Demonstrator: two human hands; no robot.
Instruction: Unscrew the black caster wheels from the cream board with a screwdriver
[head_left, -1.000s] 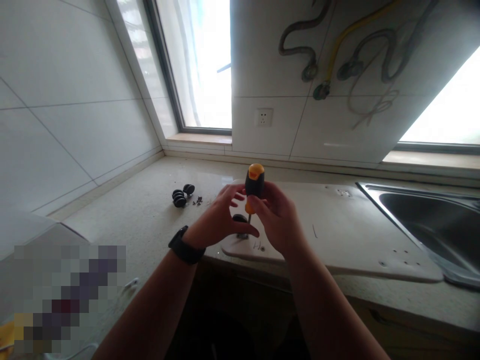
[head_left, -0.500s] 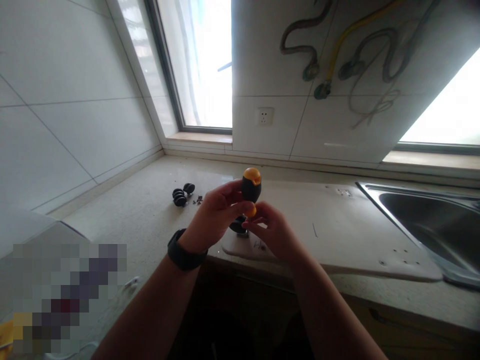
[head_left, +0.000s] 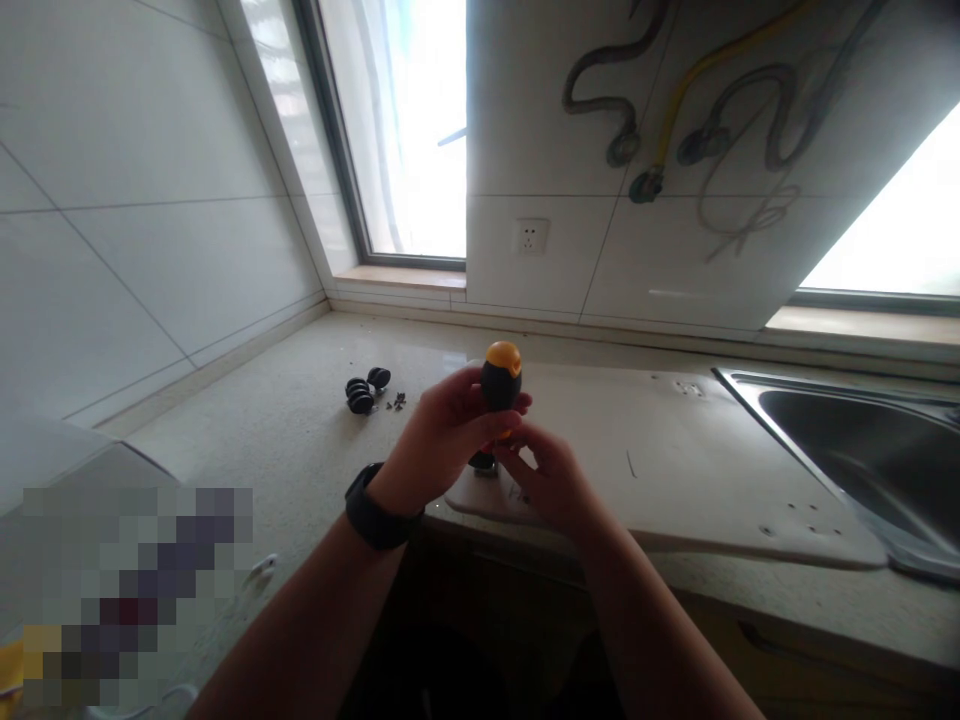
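Note:
A screwdriver [head_left: 502,375] with a fat black and orange handle stands upright over the board's near left corner. My left hand [head_left: 459,425], a dark watch on its wrist, is closed around the handle. Close below, my right hand [head_left: 544,465] has its fingertips pinched together at the screwdriver's lower end; whatever lies between them is hidden. Partly covered by the hands, a black caster wheel [head_left: 482,461] with a metal plate rests on the white board [head_left: 675,450].
Several black caster wheels [head_left: 360,396] and a small pile of screws [head_left: 397,402] lie on the counter to the left. A steel sink [head_left: 847,450] is at the right. Behind are a wall socket [head_left: 531,236] and hanging hoses [head_left: 682,100].
My left hand and the screwdriver have dropped slightly, and its fingers now wrap further around the handle. The orange collar is more covered. My right hand stays close to the lower end.

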